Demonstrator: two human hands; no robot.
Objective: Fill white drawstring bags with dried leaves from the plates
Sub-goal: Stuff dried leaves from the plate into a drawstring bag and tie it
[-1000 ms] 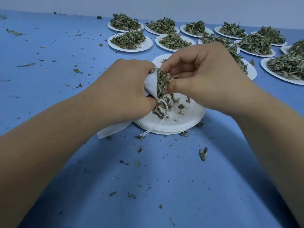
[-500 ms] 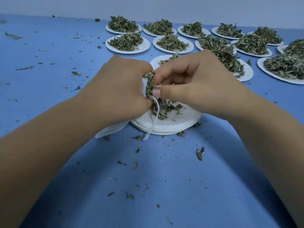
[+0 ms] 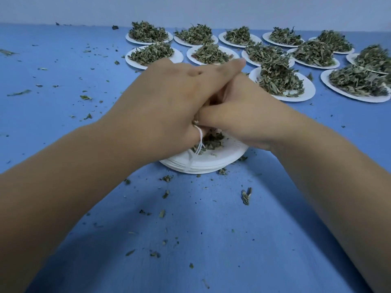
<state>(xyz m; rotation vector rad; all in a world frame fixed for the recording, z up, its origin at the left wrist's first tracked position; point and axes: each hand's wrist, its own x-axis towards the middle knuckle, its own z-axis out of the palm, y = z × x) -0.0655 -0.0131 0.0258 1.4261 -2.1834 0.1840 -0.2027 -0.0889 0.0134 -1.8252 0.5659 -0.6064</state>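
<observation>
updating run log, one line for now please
left hand over right hand | both above plate stack | drawstring dangles | bag hidden

Plain hand-packing workroom; wide blue surface [image 3: 211, 240] carries rows of round white paper plates [image 3: 178, 57] heaped with dried green leaves [image 3: 151, 52]; bare pale wall [image 3: 190, 9] behind.
</observation>
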